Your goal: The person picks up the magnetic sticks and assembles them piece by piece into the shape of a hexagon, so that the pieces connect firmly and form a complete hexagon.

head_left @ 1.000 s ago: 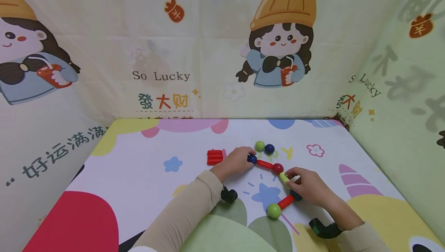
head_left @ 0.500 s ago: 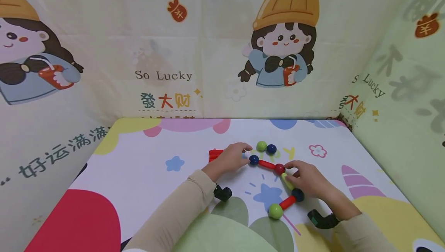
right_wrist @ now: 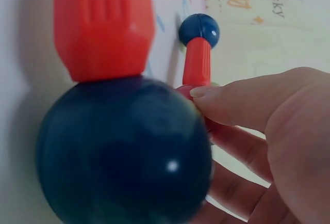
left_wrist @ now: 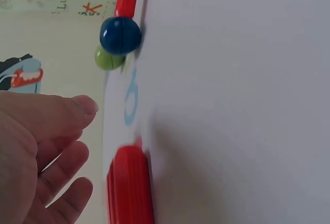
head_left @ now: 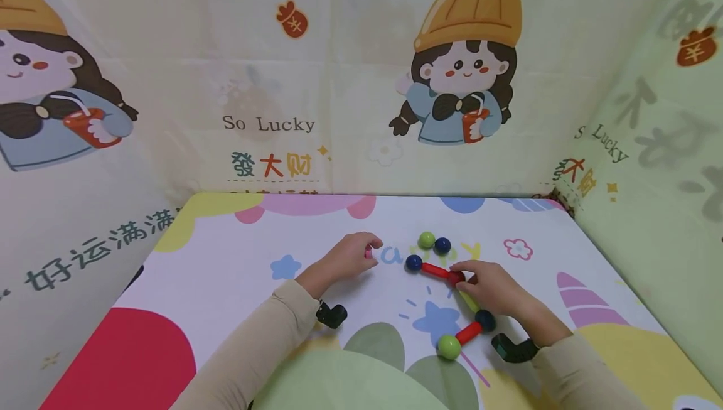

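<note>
My right hand (head_left: 497,287) pinches a red ball (head_left: 455,278) between thumb and fingers. That ball sits in a chain of balls and rods on the table. One side has a red rod (head_left: 435,270) ending in a dark blue ball (head_left: 414,263); on the other, a yellow-green rod (head_left: 469,301) leads to another dark blue ball (head_left: 484,321), then a red rod (head_left: 468,333) and a green ball (head_left: 449,347). My left hand (head_left: 341,258) holds nothing, its fingers apart. Beside it in the left wrist view lie red rods (left_wrist: 129,188), which it hides in the head view.
Behind the chain, a loose green ball (head_left: 427,240) touches a dark blue ball (head_left: 443,245). The table (head_left: 237,297) has a cartoon-printed top. Printed cloth (head_left: 350,83) hangs behind it and at the sides. Each wrist wears a black band.
My left hand has let go of the blue ball at the chain's end and moved left over the red rods. My right hand has shifted from the yellow-green rod to the red ball.
</note>
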A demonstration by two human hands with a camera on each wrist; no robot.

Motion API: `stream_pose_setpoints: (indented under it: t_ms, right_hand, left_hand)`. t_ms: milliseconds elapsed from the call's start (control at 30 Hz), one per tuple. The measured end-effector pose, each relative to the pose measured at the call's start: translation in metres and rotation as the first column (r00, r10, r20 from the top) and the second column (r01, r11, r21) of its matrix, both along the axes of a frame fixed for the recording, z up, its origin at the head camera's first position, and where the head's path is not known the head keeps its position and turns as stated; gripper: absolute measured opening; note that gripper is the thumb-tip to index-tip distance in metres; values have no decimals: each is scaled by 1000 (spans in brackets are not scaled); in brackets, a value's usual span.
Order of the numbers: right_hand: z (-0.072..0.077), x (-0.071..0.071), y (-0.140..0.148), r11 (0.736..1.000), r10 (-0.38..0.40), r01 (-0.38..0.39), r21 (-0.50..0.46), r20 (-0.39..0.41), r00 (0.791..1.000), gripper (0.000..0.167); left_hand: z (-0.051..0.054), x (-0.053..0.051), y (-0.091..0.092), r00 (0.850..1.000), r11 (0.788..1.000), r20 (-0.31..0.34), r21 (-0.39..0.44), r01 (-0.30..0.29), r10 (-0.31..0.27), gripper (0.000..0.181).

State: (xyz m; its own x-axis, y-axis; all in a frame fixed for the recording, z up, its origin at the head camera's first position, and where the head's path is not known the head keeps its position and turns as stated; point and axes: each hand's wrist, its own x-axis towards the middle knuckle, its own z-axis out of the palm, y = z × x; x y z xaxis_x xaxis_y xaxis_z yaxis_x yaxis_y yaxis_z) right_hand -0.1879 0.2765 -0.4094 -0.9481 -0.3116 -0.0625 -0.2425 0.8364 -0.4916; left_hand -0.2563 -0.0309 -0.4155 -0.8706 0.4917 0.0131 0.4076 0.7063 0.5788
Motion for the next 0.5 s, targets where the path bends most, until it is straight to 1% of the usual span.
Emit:
stream_pose_setpoints:
  t_ms: [133, 167, 267, 367, 500]
  right_hand:
    - [0, 1, 1, 1000, 8, -8, 2, -11, 1000, 34]
    - [-1, 1, 1, 1000, 0, 0, 2, -12, 1000, 33]
    - [-2, 1, 2, 1000, -11, 11, 6, -17, 1000, 32]
    - [-2, 1, 3, 1000, -14, 14, 4, -19, 1000, 31]
    - [-3, 2, 7, 1000, 3, -2, 6, -38, 999, 30]
  left_hand:
    - [0, 3, -15, 999, 999, 19, -20, -42, 43, 30]
    - [0, 5, -18, 998, 998, 23, -26, -50, 51, 29]
    - [2, 7, -25, 998, 998, 25, -33, -51, 52, 27]
    - [2, 10, -30, 998, 997, 23, -58, -53, 54, 28]
    - [2, 13, -36, 997, 993, 14, -97, -68, 70, 29]
